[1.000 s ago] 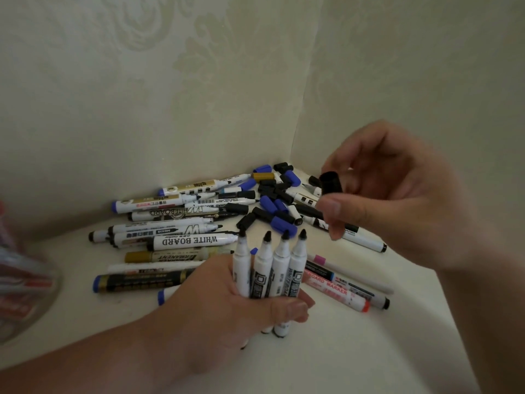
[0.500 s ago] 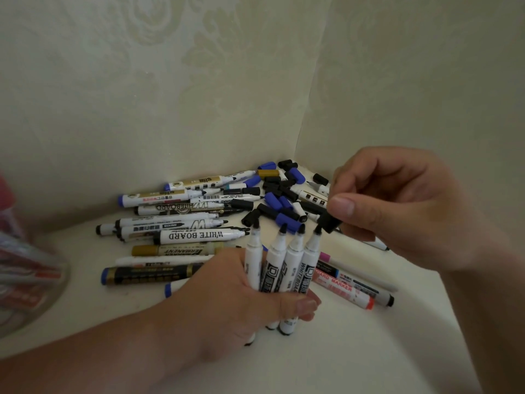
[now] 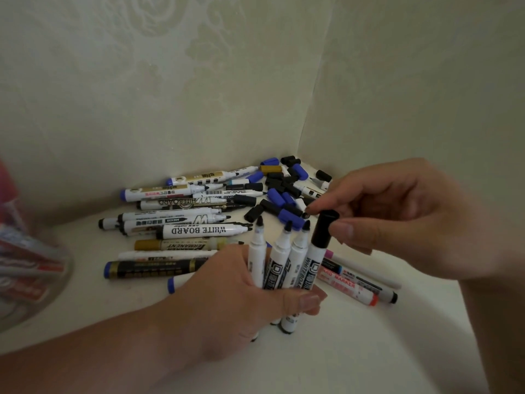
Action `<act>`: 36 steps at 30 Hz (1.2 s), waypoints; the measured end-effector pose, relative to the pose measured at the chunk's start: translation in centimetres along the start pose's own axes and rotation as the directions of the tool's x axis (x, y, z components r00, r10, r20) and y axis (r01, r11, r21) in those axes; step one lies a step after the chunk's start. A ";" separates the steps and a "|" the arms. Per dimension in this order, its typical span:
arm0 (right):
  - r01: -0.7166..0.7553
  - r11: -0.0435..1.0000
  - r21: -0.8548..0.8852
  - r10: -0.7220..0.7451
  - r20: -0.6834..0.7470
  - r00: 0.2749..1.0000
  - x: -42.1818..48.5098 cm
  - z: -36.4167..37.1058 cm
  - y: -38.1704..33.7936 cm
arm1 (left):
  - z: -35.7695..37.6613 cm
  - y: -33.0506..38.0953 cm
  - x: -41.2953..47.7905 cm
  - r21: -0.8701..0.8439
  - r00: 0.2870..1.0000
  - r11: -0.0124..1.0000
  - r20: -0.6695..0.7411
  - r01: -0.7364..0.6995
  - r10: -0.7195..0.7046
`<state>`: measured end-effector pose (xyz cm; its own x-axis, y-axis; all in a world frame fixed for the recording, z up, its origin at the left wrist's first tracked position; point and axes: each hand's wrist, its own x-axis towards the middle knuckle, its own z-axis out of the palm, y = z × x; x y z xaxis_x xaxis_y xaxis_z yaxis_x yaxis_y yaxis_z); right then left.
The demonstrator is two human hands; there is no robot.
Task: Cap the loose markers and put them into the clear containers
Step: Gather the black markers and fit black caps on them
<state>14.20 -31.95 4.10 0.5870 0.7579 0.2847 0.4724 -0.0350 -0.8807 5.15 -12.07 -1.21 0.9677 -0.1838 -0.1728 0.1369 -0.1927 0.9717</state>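
My left hand point(image 3: 227, 294) grips a bundle of white whiteboard markers point(image 3: 279, 265), held upright with tips up. Three show bare black tips. The rightmost one wears a black cap point(image 3: 324, 227), which my right hand point(image 3: 397, 211) pinches between thumb and forefinger. Behind them, several loose markers point(image 3: 184, 220) lie on the white surface, and black and blue loose caps point(image 3: 284, 194) are heaped in the corner. A clear container point(image 3: 25, 265) with red-marked pens inside is blurred at the left edge.
Two papered walls meet in a corner point(image 3: 306, 132) just behind the cap heap. A few capped markers point(image 3: 355, 285) lie on the surface under my right hand. White surface point(image 3: 326, 359) shows in front of my left hand.
My right hand brought the black cap down from the air onto the tip of the rightmost marker, where it now sits. My left hand kept the bundle nearly still.
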 end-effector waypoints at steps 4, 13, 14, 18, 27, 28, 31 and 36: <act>-0.034 0.996 -0.084 0.033 -0.021 0.999 0.0 0.0 -0.1 | -0.1 -0.3 -0.1 0.014 0.999 1.000 -0.036 0.007 -0.006; 0.111 0.970 -0.214 -0.117 -0.014 0.993 -0.2 0.9 -1.4 | 0.2 -0.7 -0.3 -0.045 0.994 0.999 -0.112 0.004 -0.009; 0.130 0.962 -0.241 -0.134 -0.002 0.991 -0.3 1.1 -1.5 | 0.2 -0.6 -0.4 -0.047 0.995 0.999 -0.104 0.008 -0.013; 0.133 0.940 -0.316 -0.143 -0.008 0.990 -0.3 1.2 -1.8 | 0.3 -0.5 -0.3 -0.072 0.996 0.997 -0.084 0.004 -0.010; 0.074 0.926 -0.369 -0.084 -0.009 0.996 -0.4 1.4 -2.3 | 0.3 -0.4 -0.2 -0.049 0.997 0.999 -0.074 -0.010 0.006; 0.087 0.927 -0.366 -0.093 0.001 0.996 -0.4 1.5 -2.2 | 0.3 -0.3 -0.2 -0.031 0.997 0.999 -0.082 -0.008 0.006; 0.167 0.910 -0.380 -0.174 0.015 0.985 -0.3 1.3 -1.4 | 0.2 -0.2 -0.1 0.013 0.994 1.000 -0.105 -0.008 0.010; 0.161 0.976 -0.146 -0.171 -0.056 0.984 0.2 0.2 0.5 | -0.1 -0.1 0.1 -0.012 0.998 1.000 -0.066 -0.015 0.014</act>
<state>14.44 -31.74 3.59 0.5335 0.7149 0.4520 0.6518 -0.0069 -0.7584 5.26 -12.01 -1.33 0.9814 -0.1222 -0.1478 0.1248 -0.1787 0.9760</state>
